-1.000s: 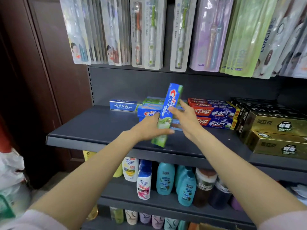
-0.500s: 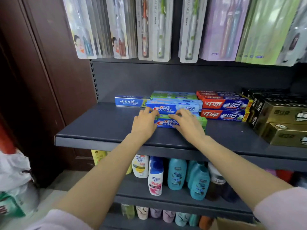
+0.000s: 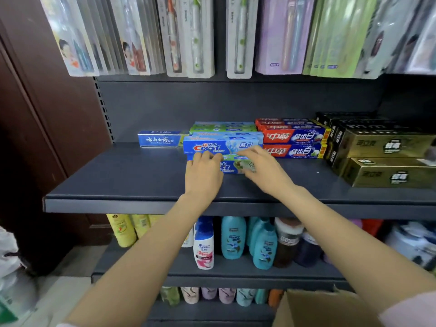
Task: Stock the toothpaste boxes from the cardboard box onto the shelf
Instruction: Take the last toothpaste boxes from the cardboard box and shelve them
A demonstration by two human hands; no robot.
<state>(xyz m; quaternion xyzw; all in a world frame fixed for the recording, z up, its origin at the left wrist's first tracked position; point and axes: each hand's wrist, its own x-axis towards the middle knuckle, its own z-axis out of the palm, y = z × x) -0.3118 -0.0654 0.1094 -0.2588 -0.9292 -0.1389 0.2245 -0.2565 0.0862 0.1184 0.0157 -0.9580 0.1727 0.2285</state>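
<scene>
A blue and green Crest toothpaste box [image 3: 236,165] lies flat on the dark grey shelf [image 3: 132,182], in front of a stack of blue Crest boxes [image 3: 223,143]. My left hand [image 3: 204,173] rests on the box's left end with its fingers bent over the top edge. My right hand [image 3: 262,168] touches its right end with the fingers spread. A corner of the cardboard box [image 3: 325,308] shows at the bottom right.
Red toothpaste boxes [image 3: 292,138] and gold boxes [image 3: 382,159] fill the shelf's right side. One blue box [image 3: 160,139] lies at the back left. Toothbrush packs [image 3: 184,36] hang above. Shampoo bottles [image 3: 233,239] stand on the shelf below.
A second ago both hands held the box upright and tilted above the shelf. It now lies flat in front of the Crest stack, with both hands on its ends.
</scene>
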